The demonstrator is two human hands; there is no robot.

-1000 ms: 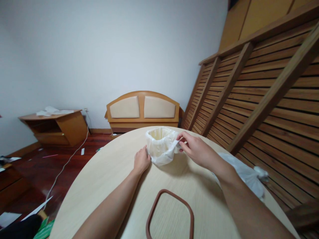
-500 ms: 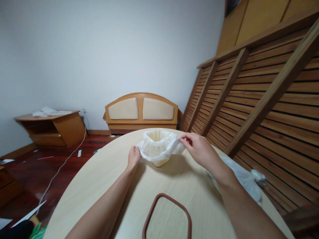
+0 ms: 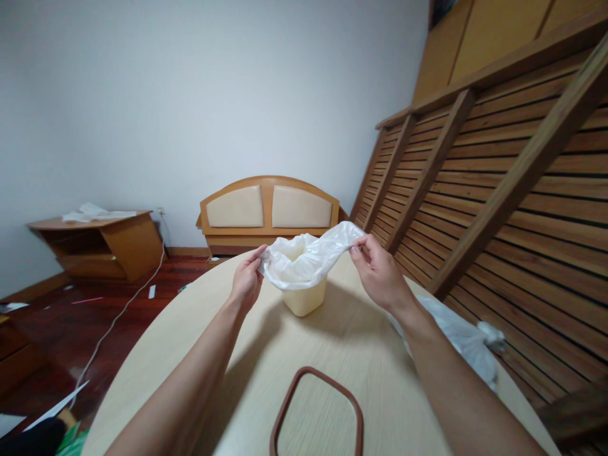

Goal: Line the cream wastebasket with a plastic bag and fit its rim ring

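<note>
A pale yellow bin (image 3: pixel 304 300) stands upright on the round table, with a white plastic bag (image 3: pixel 304 269) draped over its rim and down its sides. My left hand (image 3: pixel 247 278) pinches the bag's edge at the left of the bin. On the other side, my right hand (image 3: pixel 379 269) grips the bag between thumb and fingers, pulling a flap of it up and outward. The bag covers the bin's rim. Nearer to me lies a brown rounded frame (image 3: pixel 317 411), flat on the table.
The light wood table (image 3: pixel 199 316) has a curved edge. Another white plastic bag (image 3: pixel 458 335), knotted, lies at its right side. Slatted wooden panels (image 3: pixel 522 209) lean on the right. Behind stand a headboard (image 3: pixel 269 209) and, to the left, a low cabinet (image 3: pixel 128 247).
Both hands have risen with the bag's edges. The right side of the bag is stretched higher and outward, and more of the bin's front shows below it.
</note>
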